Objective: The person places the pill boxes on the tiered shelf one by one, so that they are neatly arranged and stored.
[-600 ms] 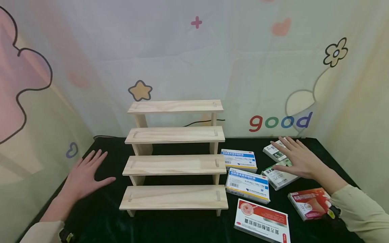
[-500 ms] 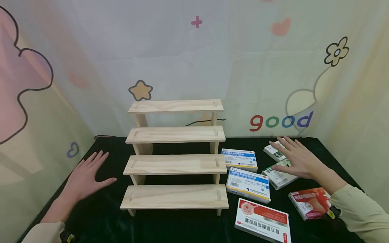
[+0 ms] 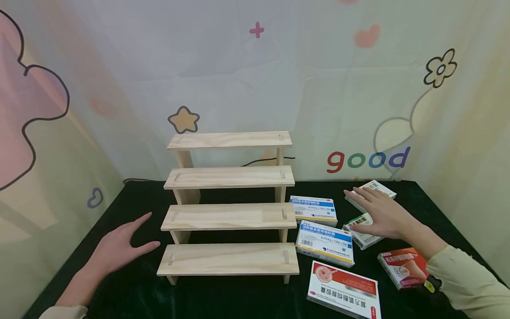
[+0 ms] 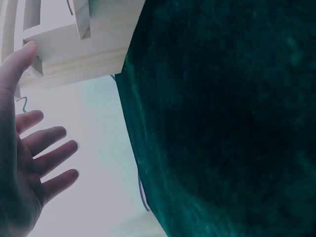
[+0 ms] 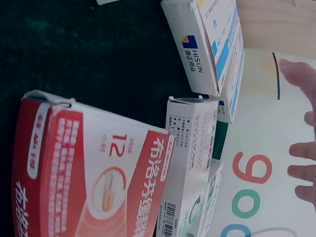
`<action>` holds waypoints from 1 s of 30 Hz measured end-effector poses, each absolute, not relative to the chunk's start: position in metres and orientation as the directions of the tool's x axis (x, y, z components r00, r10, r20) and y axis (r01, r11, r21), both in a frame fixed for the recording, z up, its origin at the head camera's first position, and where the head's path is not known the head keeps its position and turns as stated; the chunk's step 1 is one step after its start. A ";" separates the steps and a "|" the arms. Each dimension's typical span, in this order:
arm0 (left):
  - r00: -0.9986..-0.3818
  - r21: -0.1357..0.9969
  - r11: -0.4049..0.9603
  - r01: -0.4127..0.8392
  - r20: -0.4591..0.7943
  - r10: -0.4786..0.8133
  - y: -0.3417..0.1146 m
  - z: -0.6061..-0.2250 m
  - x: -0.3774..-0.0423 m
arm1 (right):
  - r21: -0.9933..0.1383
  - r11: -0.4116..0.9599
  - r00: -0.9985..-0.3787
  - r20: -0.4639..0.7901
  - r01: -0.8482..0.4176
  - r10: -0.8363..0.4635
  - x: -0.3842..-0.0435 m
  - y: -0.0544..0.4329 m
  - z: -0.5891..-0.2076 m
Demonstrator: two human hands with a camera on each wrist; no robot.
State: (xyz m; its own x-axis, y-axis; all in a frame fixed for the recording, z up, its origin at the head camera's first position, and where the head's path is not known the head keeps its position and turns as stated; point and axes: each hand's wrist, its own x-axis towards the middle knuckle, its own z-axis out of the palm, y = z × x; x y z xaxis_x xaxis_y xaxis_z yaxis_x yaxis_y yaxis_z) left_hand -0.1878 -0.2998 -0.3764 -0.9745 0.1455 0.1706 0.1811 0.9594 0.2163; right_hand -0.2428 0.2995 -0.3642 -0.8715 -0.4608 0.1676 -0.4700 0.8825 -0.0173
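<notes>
My right hand (image 3: 384,217) hovers with spread fingers over two white-and-green medicine boxes at the back right, partly covering them. The farther box (image 3: 380,187) shows past the fingertips, the nearer box (image 3: 360,221) beside the thumb. A red medicine box (image 3: 404,268) lies below that wrist and looms large in the right wrist view. My left hand (image 3: 115,250), holding nothing, is raised left of a four-step wooden shelf (image 3: 227,259), thumb and index finger apart. In the left wrist view its fingers (image 4: 57,158) are loosely extended beside the shelf's pale boards.
Two white-and-blue medicine boxes, one farther (image 3: 314,209) and one nearer (image 3: 324,241), lie just right of the shelf. A red-and-white box (image 3: 344,288) is at the front. Dark green cloth (image 3: 223,297) covers the table; a printed curtain (image 3: 239,79) hangs behind.
My left hand has turned onto its edge and shifted slightly right and nearer. My right hand has moved a little left over the boxes, uncovering more of the farther one. The boxes stay put.
</notes>
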 end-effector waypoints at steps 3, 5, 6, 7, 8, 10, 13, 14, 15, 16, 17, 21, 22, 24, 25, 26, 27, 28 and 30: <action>-0.980 0.269 0.948 0.170 0.150 0.133 -0.299 -0.379 -0.186 | -0.016 0.876 -0.864 0.174 -0.482 -0.472 -0.242 0.297 -0.365; -0.982 0.314 0.935 0.166 0.135 0.129 -0.299 -0.381 -0.184 | -0.019 0.874 -0.864 0.166 -0.485 -0.476 -0.240 0.295 -0.365; -0.983 0.337 0.927 0.167 0.128 0.130 -0.298 -0.382 -0.183 | -0.019 0.875 -0.865 0.160 -0.484 -0.475 -0.239 0.294 -0.365; -0.984 0.361 0.917 0.168 0.120 0.133 -0.298 -0.382 -0.182 | -0.025 0.875 -0.867 0.155 -0.483 -0.474 -0.239 0.292 -0.366; -0.984 0.384 0.908 0.170 0.111 0.137 -0.297 -0.383 -0.181 | -0.031 0.876 -0.869 0.147 -0.481 -0.472 -0.238 0.291 -0.366; -0.985 0.431 0.885 0.174 0.095 0.147 -0.296 -0.383 -0.178 | -0.042 0.879 -0.875 0.131 -0.475 -0.466 -0.236 0.288 -0.367; -0.983 0.498 0.848 0.183 0.074 0.168 -0.294 -0.385 -0.176 | -0.067 0.879 -0.878 0.116 -0.473 -0.464 -0.233 0.284 -0.368; -0.982 0.517 0.835 0.188 0.070 0.177 -0.294 -0.386 -0.175 | -0.072 0.879 -0.880 0.109 -0.470 -0.462 -0.232 0.283 -0.368; -0.980 0.533 0.824 0.193 0.068 0.185 -0.294 -0.386 -0.175 | -0.078 0.880 -0.882 0.103 -0.468 -0.459 -0.231 0.282 -0.369; -0.979 0.548 0.813 0.197 0.065 0.193 -0.294 -0.387 -0.174 | -0.085 0.881 -0.884 0.099 -0.465 -0.457 -0.231 0.281 -0.369; -0.978 0.560 0.804 0.201 0.063 0.200 -0.294 -0.388 -0.174 | -0.093 0.882 -0.886 0.095 -0.463 -0.455 -0.230 0.281 -0.370; -0.972 0.607 0.767 0.208 0.045 0.229 -0.294 -0.391 -0.174 | -0.128 0.875 -0.884 0.093 -0.466 -0.457 -0.228 0.278 -0.375; -0.971 0.621 0.756 0.207 0.037 0.236 -0.294 -0.391 -0.173 | -0.138 0.873 -0.883 0.094 -0.468 -0.459 -0.228 0.277 -0.377; -0.967 0.646 0.736 0.203 0.015 0.253 -0.293 -0.393 -0.173 | -0.164 0.864 -0.880 0.094 -0.475 -0.466 -0.226 0.276 -0.379; -0.965 0.657 0.727 0.199 0.003 0.261 -0.293 -0.393 -0.172 | -0.177 0.862 -0.880 0.092 -0.475 -0.466 -0.226 0.275 -0.381; -0.963 0.670 0.717 0.193 -0.009 0.268 -0.292 -0.394 -0.172 | -0.190 0.860 -0.881 0.088 -0.474 -0.466 -0.225 0.274 -0.382; -0.960 0.680 0.708 0.192 -0.019 0.278 -0.292 -0.394 -0.172 | -0.202 0.858 -0.882 0.084 -0.471 -0.464 -0.224 0.273 -0.383; -0.957 0.688 0.700 0.191 -0.027 0.287 -0.291 -0.395 -0.172 | -0.212 0.857 -0.883 0.079 -0.469 -0.463 -0.223 0.273 -0.384; -0.952 0.704 0.684 0.188 -0.040 0.303 -0.291 -0.396 -0.172 | -0.230 0.855 -0.884 0.072 -0.465 -0.462 -0.221 0.271 -0.386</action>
State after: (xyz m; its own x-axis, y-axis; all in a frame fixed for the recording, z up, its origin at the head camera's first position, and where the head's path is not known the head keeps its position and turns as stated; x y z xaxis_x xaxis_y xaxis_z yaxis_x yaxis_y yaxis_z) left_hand -0.1723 -0.2905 -0.3955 -0.9521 0.3031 -0.0400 0.1883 0.6844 0.7043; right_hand -0.2214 0.2711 -0.3856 -0.8841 -0.4617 0.0724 -0.4652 0.8549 -0.2298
